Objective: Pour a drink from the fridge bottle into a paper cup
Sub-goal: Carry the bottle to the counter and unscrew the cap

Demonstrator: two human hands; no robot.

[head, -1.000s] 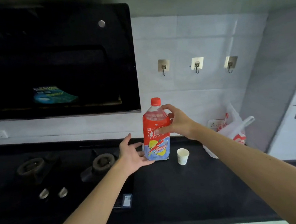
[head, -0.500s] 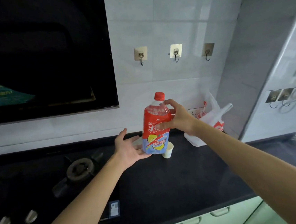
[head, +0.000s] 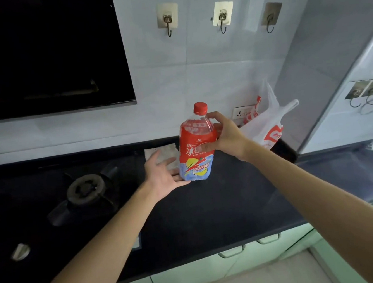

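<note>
- Our right hand (head: 226, 137) grips the upright bottle (head: 196, 145); our left hand (head: 163, 173), fingers spread, touches its base at the tabletop (head: 210, 207).
- The cap (head: 200, 108) is on and we see no paper cup, so we judge opening and pouring remain.

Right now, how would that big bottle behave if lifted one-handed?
The bottle looks wide for the right hand, so probably heavy and apt to slip; the left hand is open by its base. Its clear plastic shoulder likely dents.
</note>
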